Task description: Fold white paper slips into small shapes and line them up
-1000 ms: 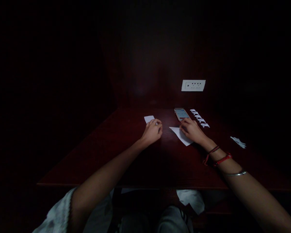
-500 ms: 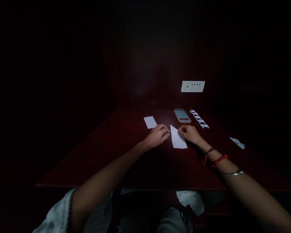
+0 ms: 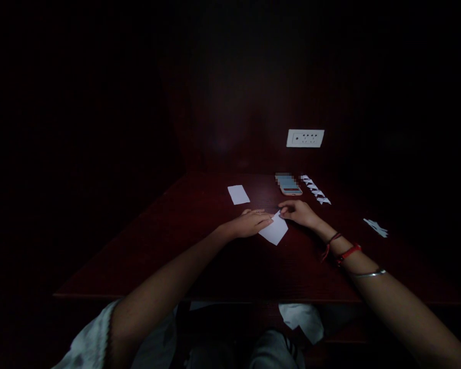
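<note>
A white sheet of paper point(image 3: 275, 231) lies turned at an angle on the dark red table, its upper corner narrowing to a point. My left hand point(image 3: 251, 223) rests flat over the paper's left side, fingers stretched out and covering part of it. At the pointed upper corner, the fingertips of my right hand point(image 3: 295, 211) are closed on the paper; the exact grip is small and dim. Beyond my left hand lies a second white paper piece point(image 3: 238, 195), touched by neither hand.
A phone point(image 3: 289, 185) lies toward the back of the table point(image 3: 157, 246). Beside it runs a row of small folded white paper pieces point(image 3: 315, 189). Thin paper strips point(image 3: 376, 227) lie farther right. A socket panel point(image 3: 305, 138) is on the wall.
The sheet has turned and shifted slightly left and nearer to me. My left hand has flattened onto it, while my right hand stays around its upper part.
</note>
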The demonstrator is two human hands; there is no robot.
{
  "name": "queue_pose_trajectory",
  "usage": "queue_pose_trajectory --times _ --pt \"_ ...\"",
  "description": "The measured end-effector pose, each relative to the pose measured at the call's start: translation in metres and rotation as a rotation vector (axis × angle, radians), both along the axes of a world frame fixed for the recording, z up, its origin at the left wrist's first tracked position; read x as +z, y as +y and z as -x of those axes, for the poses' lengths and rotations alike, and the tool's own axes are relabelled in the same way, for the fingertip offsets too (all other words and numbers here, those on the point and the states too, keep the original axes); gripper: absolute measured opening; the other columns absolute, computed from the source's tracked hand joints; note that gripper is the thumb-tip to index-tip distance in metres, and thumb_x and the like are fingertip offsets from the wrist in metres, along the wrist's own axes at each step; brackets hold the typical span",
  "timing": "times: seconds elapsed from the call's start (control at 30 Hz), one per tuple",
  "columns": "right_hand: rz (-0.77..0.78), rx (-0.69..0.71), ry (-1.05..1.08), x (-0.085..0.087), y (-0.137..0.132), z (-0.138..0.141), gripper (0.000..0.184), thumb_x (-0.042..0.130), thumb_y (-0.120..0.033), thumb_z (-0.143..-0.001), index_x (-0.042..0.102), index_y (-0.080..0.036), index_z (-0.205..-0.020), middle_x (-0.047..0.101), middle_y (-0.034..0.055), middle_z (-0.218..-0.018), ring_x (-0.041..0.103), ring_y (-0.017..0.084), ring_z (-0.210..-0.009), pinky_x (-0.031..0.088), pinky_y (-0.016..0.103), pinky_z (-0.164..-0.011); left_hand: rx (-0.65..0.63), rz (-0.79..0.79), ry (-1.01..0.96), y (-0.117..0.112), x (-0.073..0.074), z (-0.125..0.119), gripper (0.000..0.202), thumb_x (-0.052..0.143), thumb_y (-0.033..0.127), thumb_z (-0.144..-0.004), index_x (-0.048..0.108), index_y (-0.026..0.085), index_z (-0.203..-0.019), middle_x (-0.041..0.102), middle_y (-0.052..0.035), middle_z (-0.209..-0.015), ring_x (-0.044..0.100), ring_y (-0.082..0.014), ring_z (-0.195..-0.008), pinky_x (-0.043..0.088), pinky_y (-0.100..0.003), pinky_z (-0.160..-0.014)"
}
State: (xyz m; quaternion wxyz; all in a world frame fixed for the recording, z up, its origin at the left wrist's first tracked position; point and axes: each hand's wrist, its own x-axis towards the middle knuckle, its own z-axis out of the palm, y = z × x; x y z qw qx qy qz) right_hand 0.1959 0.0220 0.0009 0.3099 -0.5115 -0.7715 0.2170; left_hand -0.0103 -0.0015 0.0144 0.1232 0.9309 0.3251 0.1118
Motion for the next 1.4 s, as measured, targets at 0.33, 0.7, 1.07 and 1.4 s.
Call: queue_pose_trajectory --times 0.33,0.7,1.07,1.4 --pt "0.427 -0.077 0.673 0.015 -0.015 0.007 0.03 0.054 -0.01 -0.063 0.05 -0.013 -0.093 0.059 0.0067 -0.081 0.057 0.012 -0.07 0.046 0.025 -0.067 -0.063 -0.212 -0.035 0.009 -0.006 0.005 0.023 0.04 0.033 -0.078 0.051 0.026 -0.098 0.047 -0.0003 -0.102 0.042 -0.015 -0.094 0.03 -0.028 -0.08" --pt "0.465 -0.026 0.756 0.015 -0.014 0.008 0.026 0.057 -0.012 -0.061 0.053 -0.015 -0.087 0.059 0.0039 -0.081 0.056 0.01 -0.071 0.044 0.027 -0.073 -0.119 -0.222 -0.025 0.005 0.0 0.003 0.027 0.039 0.026 -0.08 0.042 0.026 -0.107 0.044 0.001 -0.111 0.038 -0.0148 -0.101 0.028 -0.029 -0.085" --pt "-0.134 0.087 -0.292 0.007 -0.008 0.001 0.026 0.054 -0.028 -0.064 0.06 -0.016 -0.086 0.058 0.0059 -0.095 0.051 0.017 -0.088 0.037 0.029 -0.08 -0.018 -0.248 -0.014 -0.001 0.004 0.007 0.038 0.044 0.032 -0.074 0.036 0.025 -0.111 0.026 -0.0033 -0.123 0.024 -0.0205 -0.112 0.023 -0.035 -0.09" --pt "-0.186 0.042 -0.343 0.009 -0.012 0.003 0.03 0.046 -0.033 -0.071 0.059 -0.015 -0.091 0.059 0.0067 -0.093 0.053 0.016 -0.085 0.039 0.026 -0.077 0.097 -0.27 0.188 0.007 0.01 0.013 0.038 0.029 0.044 -0.079 0.049 0.021 -0.102 0.047 -0.0059 -0.095 0.044 -0.0185 -0.09 0.03 -0.033 -0.081"
